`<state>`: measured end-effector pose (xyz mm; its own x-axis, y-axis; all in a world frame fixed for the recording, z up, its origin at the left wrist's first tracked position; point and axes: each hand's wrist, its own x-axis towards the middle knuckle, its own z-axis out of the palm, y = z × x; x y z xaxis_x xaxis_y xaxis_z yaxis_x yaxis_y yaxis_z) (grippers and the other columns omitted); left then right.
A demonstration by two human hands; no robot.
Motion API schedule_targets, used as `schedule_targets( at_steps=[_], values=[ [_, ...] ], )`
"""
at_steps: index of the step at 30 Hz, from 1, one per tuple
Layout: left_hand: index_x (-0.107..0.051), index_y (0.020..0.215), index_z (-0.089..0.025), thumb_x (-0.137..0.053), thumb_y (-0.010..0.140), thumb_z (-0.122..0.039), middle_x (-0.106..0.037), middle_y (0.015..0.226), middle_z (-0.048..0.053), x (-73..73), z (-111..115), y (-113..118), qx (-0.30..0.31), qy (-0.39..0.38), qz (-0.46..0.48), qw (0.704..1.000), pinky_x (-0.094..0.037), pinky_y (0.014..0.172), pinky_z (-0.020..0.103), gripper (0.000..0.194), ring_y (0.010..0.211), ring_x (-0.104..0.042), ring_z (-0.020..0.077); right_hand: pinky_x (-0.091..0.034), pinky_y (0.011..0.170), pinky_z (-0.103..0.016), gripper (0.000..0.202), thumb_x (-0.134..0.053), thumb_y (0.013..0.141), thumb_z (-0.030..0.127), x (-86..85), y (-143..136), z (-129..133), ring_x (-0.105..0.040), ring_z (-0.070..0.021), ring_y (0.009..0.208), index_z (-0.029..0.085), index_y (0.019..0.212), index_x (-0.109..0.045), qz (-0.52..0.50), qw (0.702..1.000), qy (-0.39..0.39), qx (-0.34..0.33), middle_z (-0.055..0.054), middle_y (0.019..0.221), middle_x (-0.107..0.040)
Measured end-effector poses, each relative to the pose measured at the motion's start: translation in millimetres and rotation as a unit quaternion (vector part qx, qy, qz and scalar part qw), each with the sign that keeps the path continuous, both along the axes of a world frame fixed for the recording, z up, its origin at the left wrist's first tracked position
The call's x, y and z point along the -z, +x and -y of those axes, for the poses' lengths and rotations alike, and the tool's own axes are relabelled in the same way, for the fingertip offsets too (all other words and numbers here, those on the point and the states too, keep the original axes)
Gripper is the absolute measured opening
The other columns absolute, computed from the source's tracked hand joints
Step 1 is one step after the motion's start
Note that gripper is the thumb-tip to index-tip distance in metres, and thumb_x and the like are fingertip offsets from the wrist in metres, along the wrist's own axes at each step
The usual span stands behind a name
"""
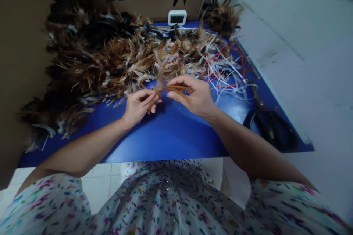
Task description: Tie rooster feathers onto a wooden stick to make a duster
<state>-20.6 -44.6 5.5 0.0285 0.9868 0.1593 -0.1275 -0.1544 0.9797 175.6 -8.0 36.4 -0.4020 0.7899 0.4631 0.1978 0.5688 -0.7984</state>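
Observation:
Between my two hands, low over the blue tabletop (154, 136), are a few slender brown feathers (175, 88). My left hand (139, 105) pinches them at one end between thumb and fingertips, and short tips stick out below its fingers. My right hand (194, 95) has its thumb and fingers curved around the other end, with the feathers running into its palm. Just behind both hands spreads a large heap of brown, tan and black feathers (110, 58).
A tangle of white and red strips (223, 69) lies right of the heap. Black-handled scissors (271, 128) rest near the right table edge. A small white digital display (177, 18) stands before a cardboard box (149, 5). More cardboard (22, 62) rises at the left.

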Motion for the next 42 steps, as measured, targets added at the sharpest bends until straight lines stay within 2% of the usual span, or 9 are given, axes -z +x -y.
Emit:
schedule_targets(
  at_steps=[5,9,13,16,23,29,35,37,42],
  values=[
    [-0.073,0.082,-0.018,-0.078,0.081,-0.043,-0.074,0.070,0.002,10.6,-2,-5,-0.061,0.060,-0.024,0.996,-0.041,0.038,0.019,0.026,0.040,-0.055,0.0062,-0.052,0.074,-0.028,0.041,-0.069,0.085,0.059,6.7,-1,-7,-0.063,-0.0155,0.080,0.020,0.097,-0.069,-0.013,0.999,-0.040,-0.008,-0.003,0.087,-0.069],
    [-0.073,0.082,-0.019,-0.078,0.081,-0.044,-0.068,0.059,0.000,14.8,-4,-8,-0.056,0.072,-0.037,0.995,-0.043,0.040,0.020,0.026,0.041,-0.054,0.0072,-0.047,0.068,-0.027,0.027,-0.071,0.087,0.045,12.8,0,-13,-0.059,-0.0136,0.072,0.018,0.090,-0.070,0.003,0.998,-0.059,0.003,-0.001,0.081,-0.068],
    [-0.070,0.079,-0.019,-0.078,0.079,-0.050,-0.071,0.066,0.001,9.9,-7,-8,-0.071,0.082,-0.022,0.994,-0.042,0.039,0.020,0.032,0.041,-0.054,0.0064,-0.046,0.074,-0.030,0.005,-0.068,0.086,0.023,17.3,3,-18,-0.058,-0.0148,0.074,0.019,0.086,-0.070,0.073,0.997,0.009,0.023,-0.002,0.083,-0.068],
    [-0.068,0.077,-0.018,-0.080,0.076,-0.051,-0.072,0.070,0.001,3.9,-9,-8,-0.106,0.084,-0.003,0.991,-0.040,0.037,0.019,0.035,0.040,-0.053,0.0051,-0.047,0.078,-0.033,0.005,-0.066,0.084,0.016,23.2,4,-21,-0.060,-0.0173,0.079,0.019,0.085,-0.070,0.119,0.991,0.059,0.021,-0.004,0.086,-0.067],
    [-0.069,0.077,-0.018,-0.082,0.075,-0.049,-0.069,0.069,-0.002,-10.0,-12,-16,-0.142,0.126,0.014,0.982,-0.034,0.036,0.017,0.033,0.039,-0.050,0.0028,-0.049,0.092,-0.041,0.009,-0.065,0.088,0.016,38.1,1,-25,-0.063,-0.0241,0.096,0.018,0.094,-0.071,0.203,0.972,0.114,0.031,-0.008,0.097,-0.069],
    [-0.069,0.074,-0.019,-0.084,0.070,-0.052,-0.068,0.065,-0.003,-13.7,-16,-18,-0.148,0.119,0.048,0.981,-0.032,0.034,0.017,0.037,0.037,-0.047,0.0028,-0.045,0.098,-0.045,0.020,-0.064,0.090,0.019,37.7,-15,-44,-0.059,-0.0283,0.107,0.015,0.108,-0.071,0.298,0.945,0.120,0.068,-0.013,0.108,-0.066],
    [-0.068,0.076,-0.018,-0.086,0.069,-0.051,-0.068,0.066,-0.002,-10.5,-17,-21,-0.121,0.074,0.075,0.987,-0.033,0.034,0.017,0.038,0.038,-0.049,0.0039,-0.043,0.091,-0.044,0.016,-0.055,0.095,0.019,31.5,-37,-51,-0.057,-0.0299,0.107,0.013,0.097,-0.069,0.414,0.900,0.123,0.062,-0.016,0.109,-0.066],
    [-0.069,0.077,-0.018,-0.085,0.070,-0.051,-0.068,0.068,-0.002,-10.4,-17,-22,-0.114,0.057,0.080,0.989,-0.033,0.034,0.017,0.038,0.040,-0.050,0.0038,-0.043,0.089,-0.042,0.016,-0.052,0.095,0.017,30.6,-37,-49,-0.057,-0.0285,0.102,0.012,0.093,-0.067,0.393,0.909,0.120,0.068,-0.016,0.106,-0.066],
    [-0.069,0.076,-0.016,-0.090,0.062,-0.050,-0.066,0.069,-0.002,-10.4,-18,-22,-0.099,0.012,0.109,0.989,-0.034,0.035,0.016,0.042,0.041,-0.051,0.0034,-0.045,0.081,-0.034,0.010,-0.053,0.092,0.020,23.8,-21,-43,-0.058,-0.0195,0.084,0.017,0.087,-0.061,0.233,0.970,0.066,0.036,-0.008,0.093,-0.067]
  ],
)
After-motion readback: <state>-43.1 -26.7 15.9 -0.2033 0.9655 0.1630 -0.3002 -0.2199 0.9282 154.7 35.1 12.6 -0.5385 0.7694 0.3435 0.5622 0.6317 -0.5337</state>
